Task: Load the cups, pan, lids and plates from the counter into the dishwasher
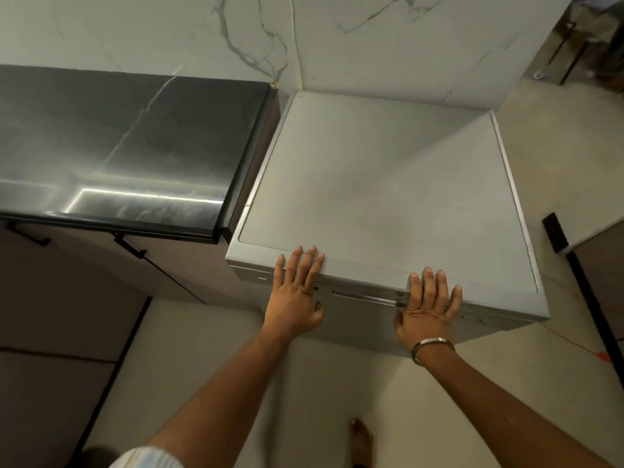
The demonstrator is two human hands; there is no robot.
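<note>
Nearest the lens: two bare forearms reaching forward over pale floor (337,383), a bare foot (361,437) low in view, a scrap of light sleeve (148,459) at bottom left. Beyond, largest: dark polished bench (118,143) on the left, bare and reflecting a strip of light, black-handled cabinet doors beneath. Just beside it on the right, grey dishwasher (381,190), flat top bare, door shut, slim handle bar (364,296) along the front edge. Left hand (297,295) flat, fingers spread over the front top edge, holding nothing. Right hand (429,309) likewise flat and open, fingers on the edge, palm covering the handle's right end, possibly pressing the door. Metal bangle (432,347) on the right wrist. No cups, pan, lids or plates visible.
</note>
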